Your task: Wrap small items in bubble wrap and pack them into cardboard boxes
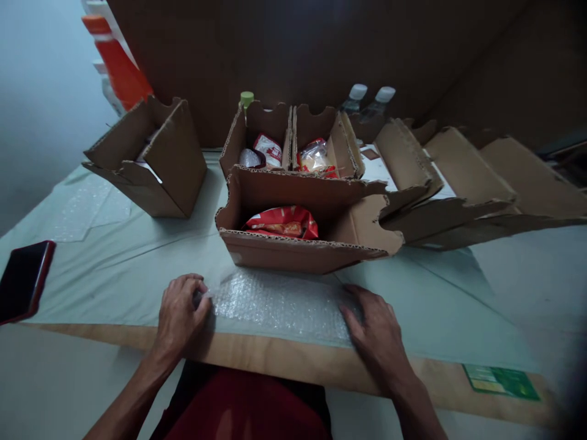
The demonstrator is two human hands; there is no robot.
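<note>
Bubble wrap (pixel 279 305) lies flat near the front edge of the table, between the two hands and just in front of a long open cardboard box (pixel 298 253). Its clear film blends into the cloth, so its outline is hard to follow, and both ends run under or against the fingers. Inside that box a red packet (pixel 287 221) shows only its upper part; the front wall hides the rest. Behind the boxes, two white-capped bottles (pixel 373 101) and a green cap (pixel 246 98) show only their tops. A dark phone (pixel 27 278) is cut off at the left edge, and the right corner of the room sinks into shadow.

Pale green cloth (pixel 440 318) covers the tabletop, wrinkled in places, with a bare wooden edge (pixel 284 351) along the front. A tall brown panel (pixel 275 49) stands behind the boxes, and a pale wall (pixel 41 91) rises at the left.

The left hand (pixel 181 311) is at the wrap's left end, fingers curled, thumb near the index finger; whether it pinches the film, I cannot tell. The right hand (pixel 376 324) rests at the right end, thumb and index finger apart; its other fingertips are hidden, so its grip is unclear.
</note>
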